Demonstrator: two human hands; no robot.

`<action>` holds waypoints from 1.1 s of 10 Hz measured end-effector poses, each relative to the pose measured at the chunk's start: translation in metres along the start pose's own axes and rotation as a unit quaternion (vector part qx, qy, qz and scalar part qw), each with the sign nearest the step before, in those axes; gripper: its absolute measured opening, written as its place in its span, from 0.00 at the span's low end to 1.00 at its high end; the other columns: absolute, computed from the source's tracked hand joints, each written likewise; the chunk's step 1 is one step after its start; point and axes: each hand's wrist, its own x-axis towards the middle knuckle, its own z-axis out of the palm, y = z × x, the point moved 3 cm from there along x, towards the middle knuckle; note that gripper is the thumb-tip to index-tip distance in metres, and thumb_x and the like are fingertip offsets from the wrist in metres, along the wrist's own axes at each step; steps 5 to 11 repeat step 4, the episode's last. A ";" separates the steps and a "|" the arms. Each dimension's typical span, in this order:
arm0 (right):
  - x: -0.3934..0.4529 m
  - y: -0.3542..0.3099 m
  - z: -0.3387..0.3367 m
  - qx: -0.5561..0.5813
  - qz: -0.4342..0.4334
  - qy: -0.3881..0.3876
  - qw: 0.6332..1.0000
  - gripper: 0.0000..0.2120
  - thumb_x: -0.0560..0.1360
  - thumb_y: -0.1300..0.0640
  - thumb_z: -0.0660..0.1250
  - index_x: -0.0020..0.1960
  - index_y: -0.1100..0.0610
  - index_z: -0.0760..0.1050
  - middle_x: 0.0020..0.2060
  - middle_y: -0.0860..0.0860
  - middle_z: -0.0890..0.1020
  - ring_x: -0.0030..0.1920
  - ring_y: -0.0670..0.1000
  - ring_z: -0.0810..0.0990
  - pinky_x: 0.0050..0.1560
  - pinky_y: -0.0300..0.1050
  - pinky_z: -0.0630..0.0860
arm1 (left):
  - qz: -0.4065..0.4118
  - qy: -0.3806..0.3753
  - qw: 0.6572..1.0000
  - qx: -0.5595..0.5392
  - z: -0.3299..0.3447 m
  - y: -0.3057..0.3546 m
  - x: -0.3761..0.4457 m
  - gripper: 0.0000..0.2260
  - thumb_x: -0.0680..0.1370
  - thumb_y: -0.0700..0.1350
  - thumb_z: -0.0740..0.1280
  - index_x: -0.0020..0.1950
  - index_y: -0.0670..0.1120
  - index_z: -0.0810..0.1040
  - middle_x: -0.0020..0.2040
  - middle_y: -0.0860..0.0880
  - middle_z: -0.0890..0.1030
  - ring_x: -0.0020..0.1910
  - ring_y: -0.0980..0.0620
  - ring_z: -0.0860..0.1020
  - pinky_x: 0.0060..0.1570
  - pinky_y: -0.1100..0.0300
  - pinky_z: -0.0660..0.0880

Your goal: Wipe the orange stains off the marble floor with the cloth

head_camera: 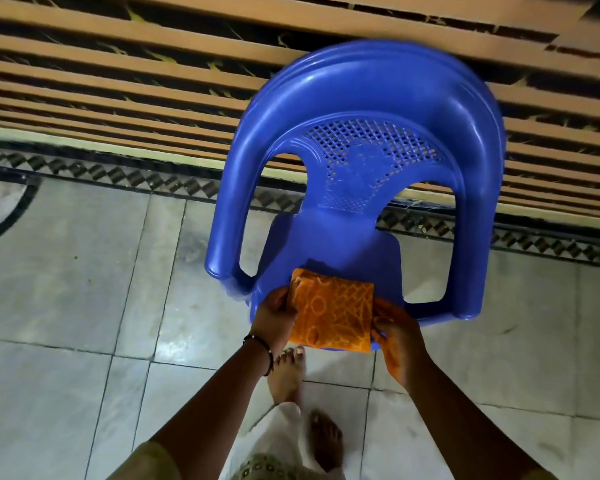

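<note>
Cloth [333,313]: folded, orange, at chair seat [361,251] front edge.
Left hand [274,315]: gripping cloth's left side.
Right hand [397,336]: pinching its right side.

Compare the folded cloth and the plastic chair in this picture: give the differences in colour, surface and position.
The cloth is orange with a pale printed pattern; the chair is plain blue. The cloth is soft and folded flat; the chair is rigid, with a perforated back panel. The cloth lies at the seat's front edge, held on either side by the left hand and right hand; the chair stands on the marble floor. Both are in front of the person.
</note>
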 end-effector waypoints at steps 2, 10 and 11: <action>-0.004 -0.001 -0.004 -0.054 -0.030 0.018 0.998 0.15 0.76 0.70 0.59 0.38 0.53 0.75 0.36 0.52 0.79 0.41 0.56 0.76 0.39 0.36 0.72 | 0.043 0.067 0.996 -0.028 0.001 -0.005 -0.013 0.09 0.67 0.45 0.61 0.45 0.48 0.77 0.45 0.47 0.80 0.47 0.47 0.77 0.52 0.55 0.73; -0.110 -0.055 -0.041 0.091 -0.035 -0.061 0.993 0.06 0.70 0.61 0.68 0.48 0.56 0.77 0.41 0.54 0.82 0.40 0.52 0.80 0.38 0.44 0.73 | 0.069 0.128 0.979 -0.140 -0.004 0.016 -0.108 0.13 0.77 0.30 0.62 0.47 0.47 0.77 0.46 0.45 0.82 0.43 0.56 0.80 0.49 0.58 0.71; -0.110 -0.055 -0.041 0.091 -0.035 -0.061 0.993 0.06 0.70 0.61 0.68 0.48 0.56 0.77 0.41 0.54 0.82 0.40 0.52 0.80 0.38 0.44 0.73 | 0.069 0.128 0.979 -0.140 -0.004 0.016 -0.108 0.13 0.77 0.30 0.62 0.47 0.47 0.77 0.46 0.45 0.82 0.43 0.56 0.80 0.49 0.58 0.71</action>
